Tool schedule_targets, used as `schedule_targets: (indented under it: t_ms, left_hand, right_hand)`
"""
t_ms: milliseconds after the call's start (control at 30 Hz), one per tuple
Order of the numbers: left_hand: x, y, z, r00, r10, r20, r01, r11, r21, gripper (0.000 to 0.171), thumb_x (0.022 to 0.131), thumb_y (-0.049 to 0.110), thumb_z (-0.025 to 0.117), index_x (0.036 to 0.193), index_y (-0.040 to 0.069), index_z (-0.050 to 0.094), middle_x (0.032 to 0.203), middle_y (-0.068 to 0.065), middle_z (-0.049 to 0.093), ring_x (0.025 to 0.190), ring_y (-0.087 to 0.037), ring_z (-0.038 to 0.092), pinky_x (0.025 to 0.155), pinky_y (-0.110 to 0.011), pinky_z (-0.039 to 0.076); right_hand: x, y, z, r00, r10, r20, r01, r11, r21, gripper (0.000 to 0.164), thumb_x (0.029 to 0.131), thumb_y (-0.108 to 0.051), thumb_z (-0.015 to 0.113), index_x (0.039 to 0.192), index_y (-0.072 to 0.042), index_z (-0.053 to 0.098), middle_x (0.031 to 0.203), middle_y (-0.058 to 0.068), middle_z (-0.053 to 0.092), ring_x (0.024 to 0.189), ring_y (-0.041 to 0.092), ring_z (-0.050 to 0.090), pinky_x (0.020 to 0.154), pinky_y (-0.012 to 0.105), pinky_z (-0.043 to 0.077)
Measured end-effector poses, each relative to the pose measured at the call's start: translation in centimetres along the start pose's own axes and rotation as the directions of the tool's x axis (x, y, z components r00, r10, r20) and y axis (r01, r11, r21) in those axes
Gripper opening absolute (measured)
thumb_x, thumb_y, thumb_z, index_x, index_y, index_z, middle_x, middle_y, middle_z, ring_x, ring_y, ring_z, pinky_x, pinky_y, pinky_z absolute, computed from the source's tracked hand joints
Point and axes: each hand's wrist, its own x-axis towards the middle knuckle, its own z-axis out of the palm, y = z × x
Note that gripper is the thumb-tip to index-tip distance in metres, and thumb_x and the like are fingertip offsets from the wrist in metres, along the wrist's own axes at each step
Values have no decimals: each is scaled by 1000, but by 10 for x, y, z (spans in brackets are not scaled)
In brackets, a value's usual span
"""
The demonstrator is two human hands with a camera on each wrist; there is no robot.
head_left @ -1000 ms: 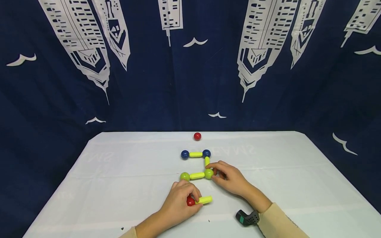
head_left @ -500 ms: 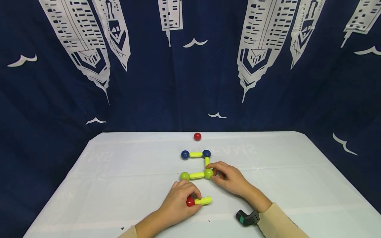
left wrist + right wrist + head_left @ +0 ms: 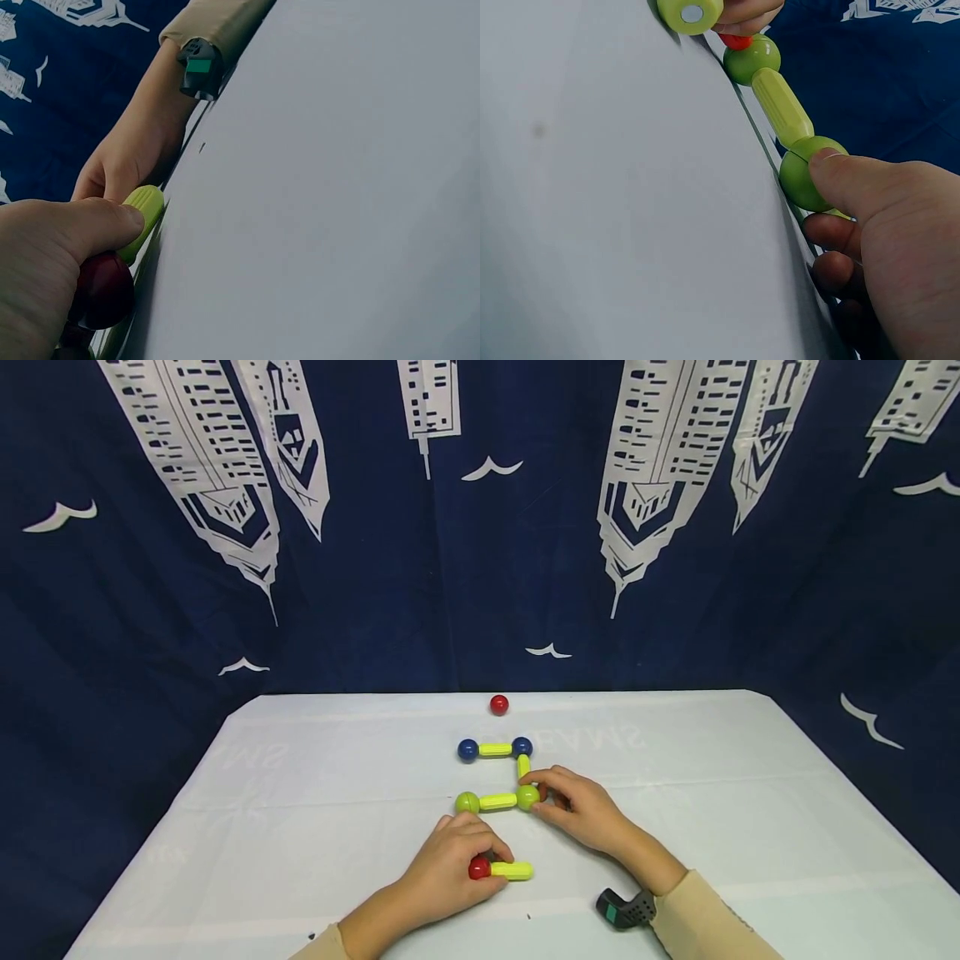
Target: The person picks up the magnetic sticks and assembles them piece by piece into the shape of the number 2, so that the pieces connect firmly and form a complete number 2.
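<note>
My left hand [image 3: 450, 868] pinches a yellow-green magnetic rod [image 3: 519, 871] between thumb and finger. A red ball [image 3: 478, 867] sits on the rod's left end, under the curved fingers; a silver disc [image 3: 691, 14] shows in its free end. My right hand [image 3: 581, 810] holds a green ball [image 3: 527, 797], thumb against it in the right wrist view. That ball joins a rod [image 3: 497, 802] leading left to another green ball [image 3: 467, 802], right at the left hand's fingertips. A second rod [image 3: 523, 767] runs back from it to a blue ball [image 3: 522, 747].
A further rod [image 3: 495, 749] links that blue ball to another blue ball [image 3: 468, 750] on the left. Behind them a loose red ball [image 3: 498, 704] lies near the far edge of the white-covered table [image 3: 300, 793]. A blue printed curtain [image 3: 510, 568] hangs behind.
The free end of the rod in my left hand has swung slightly toward the near edge, so the rod lies straighter across. The right hand keeps its place on the green ball.
</note>
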Motion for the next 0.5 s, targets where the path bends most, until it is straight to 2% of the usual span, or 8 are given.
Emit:
schedule_targets:
  t_ms: [233,333,500]
  left_hand:
    - [1,-1,-4,998,-19,53,20,1000,-20,21,79,28,84,95,31,71,96,22,69,102,-1,53,85,-21,37]
    - [1,-1,-4,999,-18,50,20,999,-34,20,80,29,84,96,31,71,98,22,68,103,-1,54,85,-21,37]
    - [1,-1,-3,1000,-23,13,24,993,-112,16,84,33,81,95,29,71,106,21,67,108,-2,58,93,-36,45]
  right_hand:
    - [0,1,-1,1000,2,9,-2,1000,-16,33,93,-24,71,124,-31,63,94,-13,59,72,0,46,64,19,43]
    - [0,1,-1,1000,-4,6,4,1000,-21,33,93,-23,71,124,-31,63,97,-14,59,72,0,47,65,19,43]
    - [-1,2,-1,1000,-7,-5,7,1000,-4,33,92,-25,72,124,-31,64,104,-12,63,72,0,46,64,19,43]
